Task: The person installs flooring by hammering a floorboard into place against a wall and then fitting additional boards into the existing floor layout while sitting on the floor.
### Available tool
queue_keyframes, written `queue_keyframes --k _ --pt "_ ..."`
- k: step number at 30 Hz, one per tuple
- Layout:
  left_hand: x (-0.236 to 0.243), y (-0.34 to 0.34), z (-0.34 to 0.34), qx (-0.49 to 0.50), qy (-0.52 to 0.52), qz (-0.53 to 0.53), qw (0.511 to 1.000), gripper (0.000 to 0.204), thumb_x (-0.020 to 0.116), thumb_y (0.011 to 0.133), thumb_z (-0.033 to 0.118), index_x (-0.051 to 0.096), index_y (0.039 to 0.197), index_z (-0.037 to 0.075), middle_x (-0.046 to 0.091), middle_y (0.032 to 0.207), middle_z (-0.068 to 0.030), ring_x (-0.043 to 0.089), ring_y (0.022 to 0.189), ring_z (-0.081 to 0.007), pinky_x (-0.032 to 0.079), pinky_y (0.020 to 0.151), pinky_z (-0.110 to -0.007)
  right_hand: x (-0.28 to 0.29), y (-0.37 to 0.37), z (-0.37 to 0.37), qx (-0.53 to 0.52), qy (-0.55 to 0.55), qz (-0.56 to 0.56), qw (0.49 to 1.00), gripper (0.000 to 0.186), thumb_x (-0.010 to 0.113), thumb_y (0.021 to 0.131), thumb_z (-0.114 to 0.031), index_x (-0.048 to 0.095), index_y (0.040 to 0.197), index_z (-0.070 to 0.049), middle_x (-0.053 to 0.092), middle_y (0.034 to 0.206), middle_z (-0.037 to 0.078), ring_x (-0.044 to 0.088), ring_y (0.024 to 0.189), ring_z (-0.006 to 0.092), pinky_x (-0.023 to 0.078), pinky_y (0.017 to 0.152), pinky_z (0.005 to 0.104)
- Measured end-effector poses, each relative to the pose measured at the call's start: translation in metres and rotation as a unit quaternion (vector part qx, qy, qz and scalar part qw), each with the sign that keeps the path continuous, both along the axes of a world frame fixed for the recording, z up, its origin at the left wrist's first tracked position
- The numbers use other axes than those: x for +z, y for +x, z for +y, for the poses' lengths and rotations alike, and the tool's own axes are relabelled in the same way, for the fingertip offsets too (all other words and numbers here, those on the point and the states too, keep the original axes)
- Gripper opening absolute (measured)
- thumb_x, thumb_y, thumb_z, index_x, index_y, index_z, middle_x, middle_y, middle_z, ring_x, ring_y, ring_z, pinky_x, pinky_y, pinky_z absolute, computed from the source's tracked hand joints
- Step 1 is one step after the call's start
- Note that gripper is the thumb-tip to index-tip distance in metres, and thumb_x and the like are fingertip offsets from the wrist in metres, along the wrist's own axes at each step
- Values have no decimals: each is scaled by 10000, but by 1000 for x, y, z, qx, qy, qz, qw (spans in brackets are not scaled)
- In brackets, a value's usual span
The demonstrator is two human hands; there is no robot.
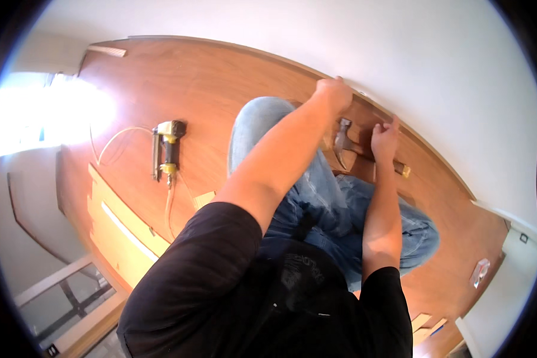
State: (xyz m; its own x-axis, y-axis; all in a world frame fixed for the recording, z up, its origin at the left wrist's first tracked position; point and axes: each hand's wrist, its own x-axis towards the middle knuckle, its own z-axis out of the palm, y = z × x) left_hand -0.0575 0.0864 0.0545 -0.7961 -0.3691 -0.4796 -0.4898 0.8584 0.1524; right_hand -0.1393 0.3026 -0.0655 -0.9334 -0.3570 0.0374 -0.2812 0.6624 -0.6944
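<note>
White wall [447, 65] is rising just beyond the left hand [334, 96] and the right hand [385, 142], and brown trim [426, 149] is following its foot, running on past either hand. As far as is showing, the work is looking well along: the trim is already lining the wall to both sides of the hands, and the wood floor [209, 77] is spreading around them; whether nails are holding the trim or it is only sitting loose, I cannot tell, so some fixing may be remaining. Relative to the hands, the trim is lying right at their fingertips: the left hand is seemingly touching it, and the right hand, well apart from the left, is pointing a forefinger at it. The right hand's other fingers are curling in, and I cannot tell whether they are closing on anything; the left hand's fingers are mostly hiding, so I cannot tell their state either. A hammer [346, 143] is lying between the hands, its handle running beneath the right wrist. Well to the left of the left hand, a nail gun [170, 143] is resting with a hose [169, 206] trailing, and loose boards [122, 209] are lying beyond it
</note>
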Motion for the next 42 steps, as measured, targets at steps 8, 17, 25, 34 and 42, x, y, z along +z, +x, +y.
queue_keyframes --k 8,17,25,34,42 --pt "2 -20 3 -32 13 -87 996 489 495 1007 151 558 1450 -46 432 1607 -238 550 1388 -392 458 1117 -541 28 -10 21 7 126 -53 991 639 577 953 -212 391 1540 -43 711 1123 288 699 975 465 561 876 548" --pt "3 -23 11 -92 -6 -104 990 475 611 953 132 590 1423 61 467 1576 -198 550 1387 -354 485 1113 -506 84 -45 56 159 317 -60 933 632 510 975 -211 386 1593 -157 722 1154 239 694 1040 433 548 925 531" --pt "31 -28 39 -149 60 -63 985 426 664 943 199 585 1334 48 548 1473 -163 602 1300 -349 534 1028 -505 88 -127 219 6 426 -82 901 634 578 978 -290 398 1576 -181 733 1138 228 681 1078 438 533 938 540" --pt "32 -39 69 -173 137 36 975 356 637 968 223 600 1277 50 466 1559 -196 594 1268 -421 519 1033 -516 69 -133 210 8 300 -45 953 488 629 972 -285 586 1414 -81 742 1106 237 706 995 433 558 866 517" --pt "2 -38 63 -175 89 -13 981 358 590 976 218 617 1289 46 425 1587 -196 579 1299 -423 515 1046 -528 53 -106 162 99 368 -30 924 632 534 1042 -348 374 1551 -8 723 1007 300 704 930 463 565 832 559"
